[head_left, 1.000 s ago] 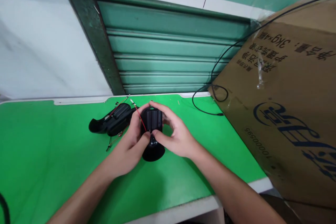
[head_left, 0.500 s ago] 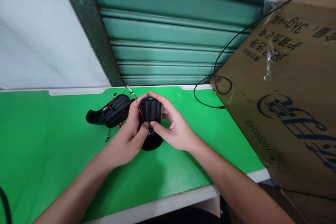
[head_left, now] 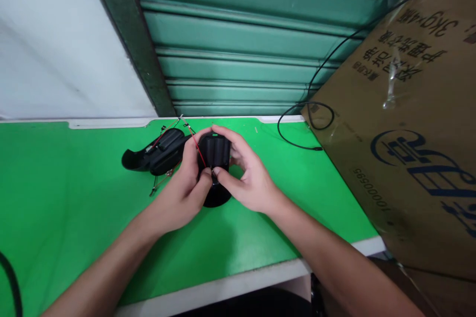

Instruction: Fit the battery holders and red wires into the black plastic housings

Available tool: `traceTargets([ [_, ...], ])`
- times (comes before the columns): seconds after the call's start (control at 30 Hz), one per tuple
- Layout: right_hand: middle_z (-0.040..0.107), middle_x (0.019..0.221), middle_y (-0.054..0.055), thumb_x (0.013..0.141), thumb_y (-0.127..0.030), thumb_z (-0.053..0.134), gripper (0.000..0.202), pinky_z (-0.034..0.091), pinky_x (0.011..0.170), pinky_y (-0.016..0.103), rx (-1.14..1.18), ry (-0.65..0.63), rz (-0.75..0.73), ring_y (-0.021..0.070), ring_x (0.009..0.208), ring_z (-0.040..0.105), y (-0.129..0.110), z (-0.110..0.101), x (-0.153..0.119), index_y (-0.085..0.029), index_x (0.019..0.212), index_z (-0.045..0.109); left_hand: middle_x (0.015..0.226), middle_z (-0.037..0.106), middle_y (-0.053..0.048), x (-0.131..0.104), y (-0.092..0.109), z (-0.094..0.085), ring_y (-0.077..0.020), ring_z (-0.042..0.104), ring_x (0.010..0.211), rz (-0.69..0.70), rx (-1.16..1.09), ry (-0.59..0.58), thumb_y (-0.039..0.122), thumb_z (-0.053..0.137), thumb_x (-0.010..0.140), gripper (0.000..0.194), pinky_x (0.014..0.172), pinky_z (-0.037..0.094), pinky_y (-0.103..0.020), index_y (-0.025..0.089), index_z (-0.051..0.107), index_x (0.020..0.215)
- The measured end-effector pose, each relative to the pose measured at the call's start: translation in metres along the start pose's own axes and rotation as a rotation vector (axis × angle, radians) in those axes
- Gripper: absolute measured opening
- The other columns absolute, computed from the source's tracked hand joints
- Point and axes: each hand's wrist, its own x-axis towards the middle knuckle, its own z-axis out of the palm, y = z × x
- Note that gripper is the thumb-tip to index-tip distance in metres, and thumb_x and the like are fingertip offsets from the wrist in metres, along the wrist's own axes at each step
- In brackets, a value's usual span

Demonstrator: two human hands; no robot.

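Note:
A black plastic housing [head_left: 217, 151] with ribbed compartments is held between both hands over the green tabletop [head_left: 260, 237]. My left hand [head_left: 188, 185] grips its left side, with the thumb at the lower middle. My right hand [head_left: 249, 178] wraps round the right side, its thumb tip close to the left one. A red wire [head_left: 198, 147] runs from the thumbs up to a joint at the upper left. Beside my left hand lie similar black parts [head_left: 169, 151] with thin wires and small metal ends. Whatever is between the thumb tips is too small to make out.
A large printed cardboard box [head_left: 420, 124] leans at the right. A black cable [head_left: 282, 131] loops onto the table near it. Behind the table stand a green ribbed shutter [head_left: 238, 34] and a white panel [head_left: 67, 44]. Another black cable [head_left: 11, 282] shows at the lower left.
The camera view has shifted slightly. Both hands keep their hold on the black housing, with the thumbs still together near its lower middle.

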Motion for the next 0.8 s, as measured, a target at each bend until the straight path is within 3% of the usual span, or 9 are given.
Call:
traceTargets([
  [0.53, 0.055, 0.155, 0.007, 0.09, -0.008, 0.06, 0.065, 0.059, 0.106, 0.039, 0.03, 0.061, 0.011, 0.025, 0.132, 0.064, 0.0, 0.009, -0.003, -0.028, 0.15, 0.047, 0.151, 0.051, -0.015, -0.001, -0.001, 0.005, -0.0353, 0.043, 0.149, 0.079, 0.162, 0.003, 0.017, 0.06, 0.092, 0.066, 0.125, 0.038, -0.044, 0.015, 0.038, 0.154],
  [0.67, 0.058, 0.151, 0.009, 0.087, -0.011, 0.062, 0.062, 0.059, 0.102, 0.037, 0.076, 0.057, 0.015, 0.0238, 0.124, 0.068, -0.001, 0.006, 0.0, -0.025, 0.146, 0.048, 0.157, 0.048, -0.011, 0.0, -0.005, -0.002, -0.0338, 0.041, 0.151, 0.033, 0.152, -0.083, 0.025, 0.054, 0.096, 0.065, 0.128, 0.035, -0.051, 0.021, 0.034, 0.157],
  [0.8, 0.06, 0.151, 0.008, 0.089, -0.018, 0.065, 0.058, 0.059, 0.102, 0.035, 0.161, -0.015, 0.063, 0.0239, 0.129, 0.066, -0.003, -0.002, 0.005, -0.026, 0.144, 0.05, 0.162, 0.045, -0.008, 0.001, -0.011, -0.007, -0.0337, 0.04, 0.153, 0.01, 0.079, -0.072, 0.033, 0.049, 0.101, 0.058, 0.131, 0.03, -0.053, 0.027, 0.035, 0.158],
])
